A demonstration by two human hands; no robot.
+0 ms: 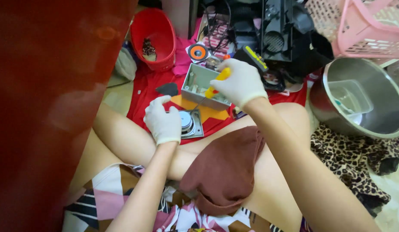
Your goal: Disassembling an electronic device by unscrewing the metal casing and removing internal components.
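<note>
While left hand (164, 121) steadies round silver speaker (187, 122), right hand (241, 82) grips yellow screwdriver (217, 81).

Both hands wear thin, matt white rubber gloves: left hand (164, 121), right hand (241, 82). The screwdriver (216, 83) has a glossy yellow-orange plastic handle and a thin metal shaft. The small speaker (188, 123) shows a shiny metal centre on a dull metal frame. The grey box (204, 87) looks like matt plastic. The large bowl (362, 99) is polished steel. The red bucket (154, 38) and pink basket (371, 30) are smooth plastic. The brown cloth (225, 167) is soft and matt.
</note>
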